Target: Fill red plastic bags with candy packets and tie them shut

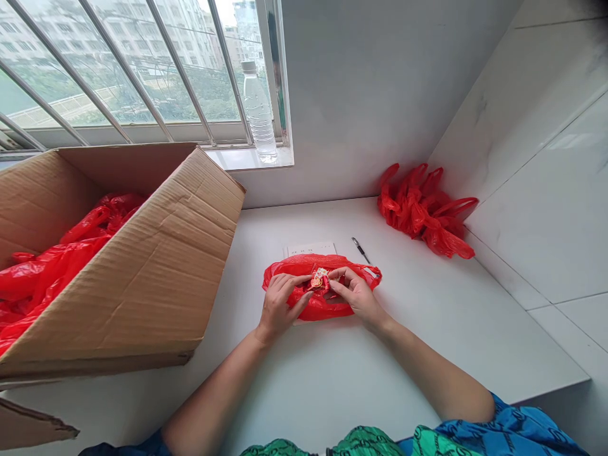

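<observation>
A small red packet with white and gold print is held between my two hands, above an opened red plastic bag. From the left, my left hand pinches the packet with thumb and fingers. On the other side my right hand grips its right edge between thumb and forefinger. The bag lies spread on the white table, its mouth facing up. What sits deeper inside it is mostly hidden by the packet and my fingers.
A large cardboard box holding red plastic bags stands at left. Behind my bag lie a white paper and a pen. More red bags sit by the wall. A water bottle stands on the sill.
</observation>
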A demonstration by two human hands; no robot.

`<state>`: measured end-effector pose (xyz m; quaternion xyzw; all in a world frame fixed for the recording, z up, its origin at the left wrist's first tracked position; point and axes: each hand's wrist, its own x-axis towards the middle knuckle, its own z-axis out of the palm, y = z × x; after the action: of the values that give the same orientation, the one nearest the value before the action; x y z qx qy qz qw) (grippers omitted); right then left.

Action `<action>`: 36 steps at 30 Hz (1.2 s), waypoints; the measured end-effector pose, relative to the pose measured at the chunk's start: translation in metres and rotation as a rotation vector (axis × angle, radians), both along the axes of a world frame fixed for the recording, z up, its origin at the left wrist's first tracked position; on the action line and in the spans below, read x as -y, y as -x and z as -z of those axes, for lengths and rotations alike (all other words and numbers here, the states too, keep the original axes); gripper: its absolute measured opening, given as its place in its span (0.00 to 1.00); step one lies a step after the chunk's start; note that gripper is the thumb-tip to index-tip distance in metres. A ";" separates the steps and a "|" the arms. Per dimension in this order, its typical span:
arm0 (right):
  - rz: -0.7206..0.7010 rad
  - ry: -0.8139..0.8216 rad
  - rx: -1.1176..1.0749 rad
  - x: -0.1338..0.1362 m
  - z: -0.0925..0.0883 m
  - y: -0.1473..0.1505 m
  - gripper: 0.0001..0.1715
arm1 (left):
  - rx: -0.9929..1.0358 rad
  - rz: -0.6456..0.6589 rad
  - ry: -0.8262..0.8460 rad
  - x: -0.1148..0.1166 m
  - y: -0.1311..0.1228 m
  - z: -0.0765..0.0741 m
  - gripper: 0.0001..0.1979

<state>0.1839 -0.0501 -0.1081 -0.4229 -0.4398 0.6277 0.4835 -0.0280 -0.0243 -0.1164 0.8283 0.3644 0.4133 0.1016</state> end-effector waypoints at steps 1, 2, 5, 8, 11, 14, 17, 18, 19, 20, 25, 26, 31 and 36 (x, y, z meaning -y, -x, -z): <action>0.001 0.000 0.000 0.000 0.000 0.000 0.20 | 0.001 -0.001 -0.001 0.000 0.000 0.000 0.12; 0.001 0.001 0.001 0.000 -0.001 0.000 0.20 | 0.002 -0.001 -0.002 0.000 0.000 0.000 0.12; 0.015 0.008 -0.004 0.000 -0.002 0.001 0.21 | -0.001 -0.008 0.000 0.001 0.000 -0.001 0.12; 0.068 0.015 -0.019 -0.001 -0.001 0.000 0.23 | 0.027 -0.063 0.000 0.001 0.001 -0.003 0.12; 0.133 0.000 -0.027 -0.002 0.001 -0.004 0.26 | 0.051 -0.156 -0.006 -0.001 0.002 -0.003 0.13; 0.169 -0.038 -0.044 -0.003 0.002 -0.007 0.27 | 0.000 -0.219 0.009 -0.003 0.002 -0.001 0.14; 0.173 -0.063 -0.058 -0.002 0.001 -0.008 0.26 | -0.041 -0.243 0.016 -0.004 0.003 0.001 0.15; 0.163 -0.066 -0.052 -0.002 0.000 -0.007 0.25 | -0.045 -0.241 0.009 -0.004 0.003 0.001 0.15; 0.149 -0.069 -0.037 -0.001 -0.001 -0.007 0.23 | -0.049 -0.233 0.001 -0.003 0.003 0.001 0.15; 0.131 -0.075 -0.014 0.000 -0.002 -0.007 0.21 | -0.054 -0.218 -0.008 -0.003 0.003 0.000 0.15; 0.012 -0.149 0.091 0.006 -0.004 -0.002 0.15 | -0.103 -0.106 -0.045 0.001 0.001 -0.004 0.21; -0.014 -0.149 0.091 0.007 -0.005 -0.001 0.16 | -0.110 -0.089 -0.058 0.001 0.000 -0.004 0.24; -0.110 -0.129 0.057 0.009 -0.006 0.001 0.23 | -0.136 -0.044 -0.116 0.003 -0.002 -0.005 0.30; -0.134 -0.102 0.033 0.008 -0.005 -0.001 0.24 | -0.145 -0.031 -0.114 0.002 -0.001 -0.004 0.24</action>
<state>0.1851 -0.0578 -0.1028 -0.3777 -0.5066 0.6282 0.4539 -0.0272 -0.0262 -0.1125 0.8548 0.3594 0.3738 0.0212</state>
